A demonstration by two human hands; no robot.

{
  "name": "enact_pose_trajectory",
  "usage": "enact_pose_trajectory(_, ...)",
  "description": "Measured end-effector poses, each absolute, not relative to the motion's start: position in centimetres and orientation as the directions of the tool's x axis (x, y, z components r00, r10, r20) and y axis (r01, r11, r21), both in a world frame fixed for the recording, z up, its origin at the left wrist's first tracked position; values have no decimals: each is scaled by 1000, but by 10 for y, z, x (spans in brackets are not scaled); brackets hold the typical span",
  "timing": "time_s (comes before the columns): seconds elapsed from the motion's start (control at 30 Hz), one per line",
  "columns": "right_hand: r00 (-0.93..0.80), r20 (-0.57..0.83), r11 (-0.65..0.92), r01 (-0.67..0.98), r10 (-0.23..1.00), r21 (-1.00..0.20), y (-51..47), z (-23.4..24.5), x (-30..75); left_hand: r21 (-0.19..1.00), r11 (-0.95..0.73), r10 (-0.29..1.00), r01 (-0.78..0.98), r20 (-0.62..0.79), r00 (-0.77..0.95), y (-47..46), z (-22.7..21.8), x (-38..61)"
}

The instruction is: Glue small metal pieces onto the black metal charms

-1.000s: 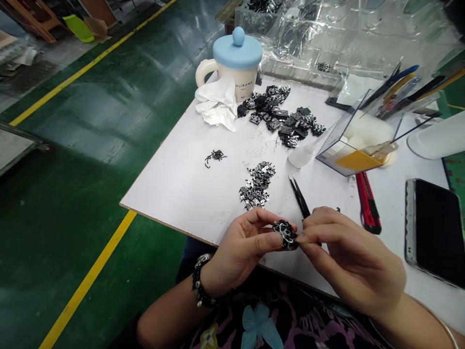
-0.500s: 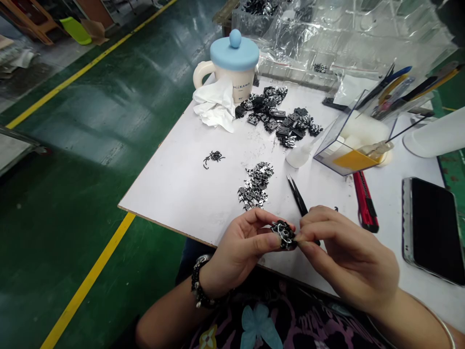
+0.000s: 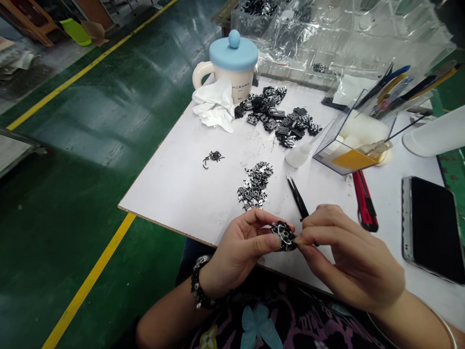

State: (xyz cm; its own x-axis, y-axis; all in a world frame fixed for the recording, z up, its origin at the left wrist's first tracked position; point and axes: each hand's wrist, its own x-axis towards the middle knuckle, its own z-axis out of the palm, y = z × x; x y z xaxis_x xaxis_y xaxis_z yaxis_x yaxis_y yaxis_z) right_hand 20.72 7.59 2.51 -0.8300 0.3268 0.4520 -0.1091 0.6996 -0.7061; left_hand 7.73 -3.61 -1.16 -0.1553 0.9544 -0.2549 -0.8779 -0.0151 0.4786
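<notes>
My left hand [image 3: 240, 249] pinches a small black and silver metal part [image 3: 284, 234] between thumb and fingers, just over the near edge of the white table [image 3: 181, 184]. My right hand [image 3: 348, 259] is closed too, its fingertips pressed on the same part from the right. Black tweezers [image 3: 297, 196] lie on the table right behind my right hand. A heap of small silver pieces [image 3: 256, 185] sits just beyond my left hand. Farther back lies a pile of black parts [image 3: 279, 116].
A cream mug with a blue lid [image 3: 232, 65] and a white tissue [image 3: 215, 103] stand at the far left. A clear box [image 3: 358, 135] of tools, a red utility knife [image 3: 364, 199], a phone [image 3: 432, 228] and a white squeeze bottle [image 3: 301, 154] lie to the right. Green floor drops off left.
Both hands stay pinched on the small part at the table edge; the fingers shift only slightly. The view has drifted a little.
</notes>
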Motion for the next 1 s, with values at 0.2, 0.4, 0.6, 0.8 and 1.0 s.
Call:
enact_pose_trajectory(0.2, -848, 397, 655, -81, 352, -752, 77, 25, 208, 477, -20, 950, -879, -266, -165, -37, -11, 77)
enact_pose_trajectory(0.4, -859, 338, 570, -66, 385, -819, 78, 23, 208, 451, -23, 951, -892, -267, -159, -37, -10, 78)
enact_pose_trajectory(0.6, -851, 335, 552, -65, 404, -831, 76, 21, 208, 434, -29, 957, -901, -249, -151, -36, -10, 78)
enact_pose_trajectory(0.8, -799, 461, 666, -104, 386, -739, 69, 22, 206, 447, -49, 951, -893, -252, -179, -37, -8, 79)
enact_pose_trajectory(1.0, -767, 523, 704, -134, 372, -697, 67, 25, 203, 472, -34, 937, -881, -291, -193, -37, -7, 79)
